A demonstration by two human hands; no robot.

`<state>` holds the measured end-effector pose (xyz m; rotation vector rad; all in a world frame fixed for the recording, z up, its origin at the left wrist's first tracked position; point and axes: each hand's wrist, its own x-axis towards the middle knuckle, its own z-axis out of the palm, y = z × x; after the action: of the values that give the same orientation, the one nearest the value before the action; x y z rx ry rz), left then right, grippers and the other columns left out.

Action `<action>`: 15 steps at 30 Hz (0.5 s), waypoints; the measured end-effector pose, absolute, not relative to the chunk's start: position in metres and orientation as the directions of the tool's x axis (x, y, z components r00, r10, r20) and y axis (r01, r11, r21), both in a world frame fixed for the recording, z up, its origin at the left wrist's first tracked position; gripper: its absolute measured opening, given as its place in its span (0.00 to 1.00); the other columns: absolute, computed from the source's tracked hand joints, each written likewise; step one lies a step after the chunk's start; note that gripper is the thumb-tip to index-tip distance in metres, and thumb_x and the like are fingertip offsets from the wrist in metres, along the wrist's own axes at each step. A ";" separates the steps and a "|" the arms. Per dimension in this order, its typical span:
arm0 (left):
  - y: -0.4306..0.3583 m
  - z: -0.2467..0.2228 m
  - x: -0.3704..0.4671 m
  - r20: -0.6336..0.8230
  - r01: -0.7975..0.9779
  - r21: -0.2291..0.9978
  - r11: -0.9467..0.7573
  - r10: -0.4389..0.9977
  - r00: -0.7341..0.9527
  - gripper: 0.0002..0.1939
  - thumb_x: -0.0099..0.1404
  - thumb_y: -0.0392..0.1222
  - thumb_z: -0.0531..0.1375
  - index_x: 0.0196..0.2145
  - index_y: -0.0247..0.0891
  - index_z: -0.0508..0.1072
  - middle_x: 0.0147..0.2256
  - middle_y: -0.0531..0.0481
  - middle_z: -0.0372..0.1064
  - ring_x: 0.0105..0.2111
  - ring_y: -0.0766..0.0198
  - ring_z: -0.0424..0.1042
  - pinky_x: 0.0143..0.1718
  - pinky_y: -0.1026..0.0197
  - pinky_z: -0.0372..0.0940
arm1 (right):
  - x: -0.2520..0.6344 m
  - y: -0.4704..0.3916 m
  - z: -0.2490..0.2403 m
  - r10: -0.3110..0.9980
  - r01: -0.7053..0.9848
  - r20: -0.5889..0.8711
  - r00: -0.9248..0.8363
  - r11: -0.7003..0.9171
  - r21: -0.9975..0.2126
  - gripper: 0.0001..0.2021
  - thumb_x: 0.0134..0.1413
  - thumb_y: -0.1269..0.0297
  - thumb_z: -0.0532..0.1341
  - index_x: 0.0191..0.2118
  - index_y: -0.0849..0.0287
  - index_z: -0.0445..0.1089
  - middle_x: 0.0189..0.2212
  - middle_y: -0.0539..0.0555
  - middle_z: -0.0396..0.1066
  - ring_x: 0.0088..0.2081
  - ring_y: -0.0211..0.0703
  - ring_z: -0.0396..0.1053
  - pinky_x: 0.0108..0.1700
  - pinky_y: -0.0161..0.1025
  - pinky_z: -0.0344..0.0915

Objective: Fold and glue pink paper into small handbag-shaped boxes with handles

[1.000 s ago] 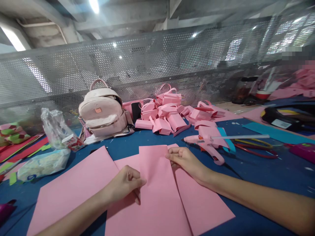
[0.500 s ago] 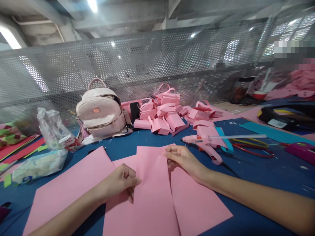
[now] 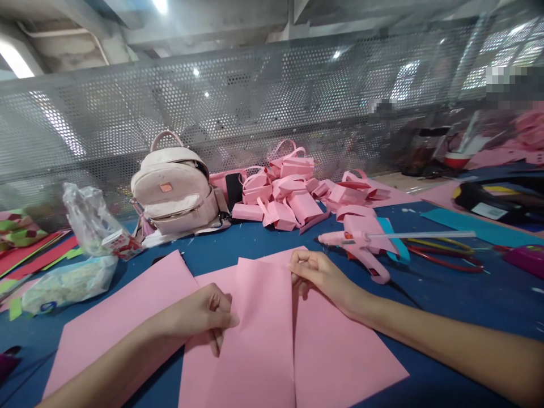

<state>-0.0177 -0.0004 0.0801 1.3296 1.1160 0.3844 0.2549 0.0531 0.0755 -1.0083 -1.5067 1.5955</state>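
A folded sheet of pink paper (image 3: pixel 266 317) stands slightly raised in front of me, between my two hands. My left hand (image 3: pixel 208 311) pinches its left edge between thumb and fingers. At the upper right corner, my right hand (image 3: pixel 314 272) grips the same sheet with thumb and forefinger. Beneath it lies another flat pink sheet (image 3: pixel 340 351), its right part spreading past my right wrist. A further pink sheet (image 3: pixel 123 317) lies to the left, partly covered by my left forearm.
A pink glue gun (image 3: pixel 357 243) with a clear stick lies right of my right hand. Behind are small pink paper baskets (image 3: pixel 293 192) and a pale backpack (image 3: pixel 172 187). Plastic bags (image 3: pixel 70 283) sit at the left; yellow and red handles (image 3: pixel 442 255) at the right.
The folded sheet has tilted and its top has shifted slightly to the right. Both hands keep hold of it and have barely moved.
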 end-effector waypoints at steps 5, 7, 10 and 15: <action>0.002 0.077 -0.013 -0.378 0.287 0.918 0.274 0.822 0.426 0.32 0.50 0.62 0.70 0.12 0.38 0.58 0.14 0.54 0.64 0.15 0.66 0.71 0.19 0.67 0.67 | 0.255 0.050 0.076 0.911 -0.025 -0.053 -0.410 -0.069 -0.997 0.21 0.52 0.44 0.66 0.29 0.59 0.67 0.24 0.50 0.72 0.24 0.36 0.68 0.26 0.33 0.62; 0.003 0.075 -0.007 -0.337 0.235 0.936 0.262 0.861 0.381 0.31 0.51 0.65 0.68 0.14 0.38 0.60 0.15 0.52 0.67 0.15 0.68 0.69 0.20 0.67 0.66 | 0.254 0.050 0.075 0.880 -0.019 -0.051 -0.473 -0.068 -0.997 0.22 0.55 0.42 0.64 0.33 0.59 0.70 0.27 0.51 0.73 0.25 0.37 0.69 0.27 0.33 0.63; 0.000 0.073 0.004 -0.295 0.189 0.952 0.243 0.895 0.335 0.29 0.55 0.66 0.65 0.18 0.37 0.63 0.15 0.49 0.70 0.13 0.69 0.66 0.17 0.68 0.60 | 0.253 0.049 0.071 0.820 0.015 -0.012 -0.573 -0.004 -1.000 0.18 0.56 0.47 0.65 0.35 0.60 0.71 0.27 0.49 0.71 0.27 0.38 0.68 0.31 0.34 0.65; -0.006 0.073 0.016 -0.264 0.154 0.963 0.223 0.904 0.337 0.25 0.57 0.62 0.66 0.24 0.35 0.69 0.15 0.47 0.72 0.11 0.70 0.64 0.14 0.70 0.50 | 0.252 0.047 0.071 0.786 0.088 -0.009 -0.618 0.057 -0.994 0.14 0.57 0.53 0.66 0.42 0.58 0.74 0.33 0.51 0.75 0.33 0.45 0.72 0.37 0.38 0.67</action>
<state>0.0164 -0.0062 0.0732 1.2521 1.1243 0.7070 0.2519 0.0466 0.0710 -0.8743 -1.7797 1.6096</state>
